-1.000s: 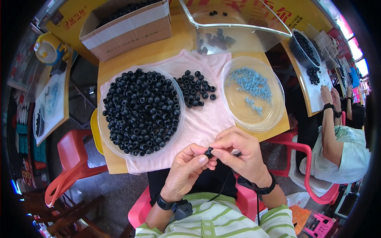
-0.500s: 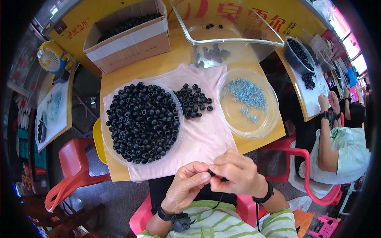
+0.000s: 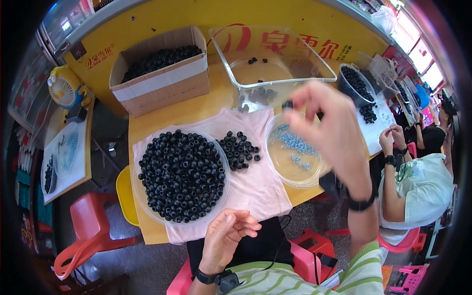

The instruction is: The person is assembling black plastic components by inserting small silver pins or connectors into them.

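My right hand (image 3: 330,130), blurred by motion, is raised over the round clear tray (image 3: 276,169) of small light-blue pieces (image 3: 295,140). Between its thumb and fingertip a black bead (image 3: 288,104) is pinched. Another dark bit shows among the fingers, too smeared to make out. Close to the table's front edge, my left hand (image 3: 228,236) is loosely curled with its fingers apart and nothing visible in it. A round clear tray heaped with black beads (image 3: 179,177) lies at the left on a pale pink cloth (image 3: 258,196). Beside it sits a loose pile of black beads (image 3: 238,150).
At the back stand a cardboard box (image 3: 162,81) of black pieces and a clear rectangular bin (image 3: 282,81) with a few dark pieces. A yellow fan (image 3: 64,86) and red chair (image 3: 91,221) are on the left. Another person (image 3: 415,191) works at the right.
My hands have parted. The right one has risen forward and right with the black bead, toward the rectangular bin; the left has stayed near the table edge, its fingers loosened.
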Demonstrator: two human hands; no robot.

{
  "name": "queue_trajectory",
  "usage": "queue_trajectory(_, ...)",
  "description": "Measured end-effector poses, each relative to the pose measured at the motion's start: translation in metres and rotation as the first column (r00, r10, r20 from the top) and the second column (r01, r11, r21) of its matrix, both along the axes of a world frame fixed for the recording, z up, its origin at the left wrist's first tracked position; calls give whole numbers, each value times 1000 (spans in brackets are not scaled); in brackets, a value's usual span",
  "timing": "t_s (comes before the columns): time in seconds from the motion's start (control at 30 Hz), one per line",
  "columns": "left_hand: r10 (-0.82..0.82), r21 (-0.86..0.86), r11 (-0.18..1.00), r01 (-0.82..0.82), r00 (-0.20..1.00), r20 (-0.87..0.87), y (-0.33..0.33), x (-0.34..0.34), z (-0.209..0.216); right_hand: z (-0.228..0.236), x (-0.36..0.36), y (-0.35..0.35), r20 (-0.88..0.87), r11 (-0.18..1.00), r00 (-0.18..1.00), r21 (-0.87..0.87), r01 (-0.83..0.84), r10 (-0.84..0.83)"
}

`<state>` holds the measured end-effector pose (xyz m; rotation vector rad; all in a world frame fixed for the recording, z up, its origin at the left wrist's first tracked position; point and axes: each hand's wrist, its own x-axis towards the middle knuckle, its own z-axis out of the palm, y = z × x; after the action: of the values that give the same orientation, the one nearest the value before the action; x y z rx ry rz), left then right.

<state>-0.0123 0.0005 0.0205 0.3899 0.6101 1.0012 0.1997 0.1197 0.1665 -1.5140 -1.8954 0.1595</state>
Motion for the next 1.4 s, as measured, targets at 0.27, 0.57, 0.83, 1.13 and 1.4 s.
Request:
queue_trajectory(0.27, 38, 23, 999, -36, 995, -94, -8, -13, -2, -31, 40, 97, 306, 961, 918, -35, 275, -251)
queue_trajectory(0.57, 106, 90, 992, -88, 969, -223, -13, -40, -14, -54, -32, -28, 68, 959, 977, -215, -186, 204)
queue_trajectory(0.83, 447, 351, 892, -285, 678, -584, -6, -69, 10, -117, -80, -58, 34, 929, 953, -235, -285, 301)
queue_trajectory(1.13, 551, 497, 834, -240, 419, -722, 14, -77, 14, -140, -123, -28, 255, 909, 875, -190, -371, 411)
queue_trajectory(1.4, 438, 361, 897, -257, 642, -629, 8, -73, 10, -146, -134, -22, 312, 899, 847, -240, -367, 430)
